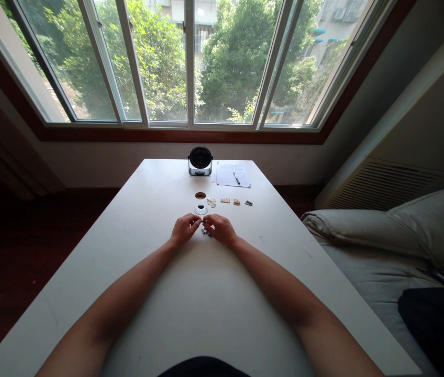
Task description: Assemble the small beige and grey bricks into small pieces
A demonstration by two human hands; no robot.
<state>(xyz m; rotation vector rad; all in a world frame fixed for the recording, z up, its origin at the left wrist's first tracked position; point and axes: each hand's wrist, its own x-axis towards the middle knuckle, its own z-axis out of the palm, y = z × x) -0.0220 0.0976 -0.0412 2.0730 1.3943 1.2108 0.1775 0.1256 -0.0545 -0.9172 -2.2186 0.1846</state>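
Head view: white table (292,272), both hands low at its centre!
Round black desk fan (200,161) and paper sheet (232,174) stand far off; a white ring (200,209) lies just past the left hand (185,229). That hand and the right hand (220,229) curve, unclenched, over small grey pieces (206,231) (held or only touched, I cannot tell). A knock could scatter them: they're tiny, loose, on a smooth top.

Dark pieces (206,232) between left hand (185,229) and right hand (221,229), partly hidden, too small to identify
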